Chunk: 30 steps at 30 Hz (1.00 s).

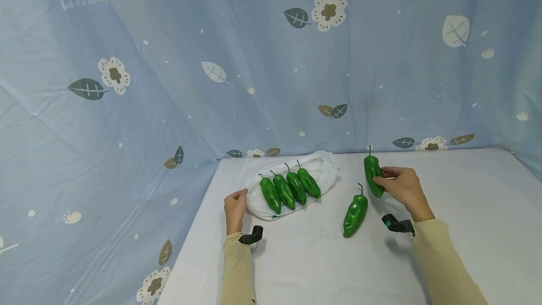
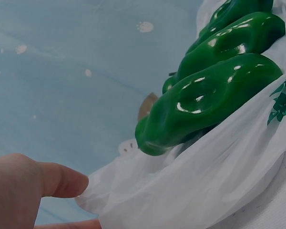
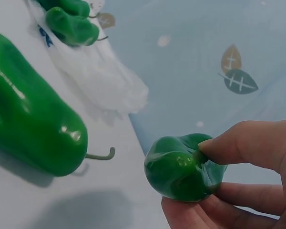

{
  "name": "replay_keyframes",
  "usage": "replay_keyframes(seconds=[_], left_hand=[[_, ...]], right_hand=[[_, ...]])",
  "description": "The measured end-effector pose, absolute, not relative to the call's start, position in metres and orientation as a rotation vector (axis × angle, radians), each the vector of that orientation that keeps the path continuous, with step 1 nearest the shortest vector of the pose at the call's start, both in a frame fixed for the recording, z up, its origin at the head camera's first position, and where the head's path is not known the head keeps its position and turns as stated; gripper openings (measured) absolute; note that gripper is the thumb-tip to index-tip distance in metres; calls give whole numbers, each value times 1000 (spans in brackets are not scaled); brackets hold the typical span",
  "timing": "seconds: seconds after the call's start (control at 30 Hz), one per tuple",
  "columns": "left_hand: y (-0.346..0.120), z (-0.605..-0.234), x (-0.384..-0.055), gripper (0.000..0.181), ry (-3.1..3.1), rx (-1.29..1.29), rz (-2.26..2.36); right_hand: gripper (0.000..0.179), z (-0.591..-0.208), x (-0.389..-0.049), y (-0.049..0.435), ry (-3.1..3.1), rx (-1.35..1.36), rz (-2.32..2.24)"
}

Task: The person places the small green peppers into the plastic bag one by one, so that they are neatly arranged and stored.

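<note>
Several green peppers [image 1: 284,192] lie side by side on a white plastic bag [image 1: 326,168] toward the back left of the table. At the bag's left edge, my left hand [image 1: 235,207] pinches the thin plastic between thumb and fingers. On the right, my right hand [image 1: 402,187] grips a green pepper [image 1: 372,173] with its stem pointing up. The right wrist view shows thumb and fingertips around that pepper [image 3: 176,171]. Another green pepper [image 1: 354,215] rests on the table between the bag and my right hand.
A white cloth covers the table [image 1: 313,267]. Behind it and along its left side hangs a blue curtain [image 1: 262,60] with flower and leaf prints. Each wrist carries a small black camera mount [image 1: 252,235].
</note>
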<state>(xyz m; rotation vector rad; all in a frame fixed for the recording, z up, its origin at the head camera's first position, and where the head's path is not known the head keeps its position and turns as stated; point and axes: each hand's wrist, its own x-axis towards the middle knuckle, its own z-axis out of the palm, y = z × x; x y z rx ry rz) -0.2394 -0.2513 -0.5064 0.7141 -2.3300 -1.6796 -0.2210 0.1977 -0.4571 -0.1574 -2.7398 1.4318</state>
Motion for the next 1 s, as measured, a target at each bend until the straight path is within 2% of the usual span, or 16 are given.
replay_keyframes(seconds=[0.37,1.0], left_hand=[[-252,-508,-240,45,-2325,701,-1688],[-253,-510,-240,46,-2342,677,-1664]], right_hand=[[57,-450,-227,186,-2701,-81,1449],[58,-441,-239,169,-2709,-2,1485]])
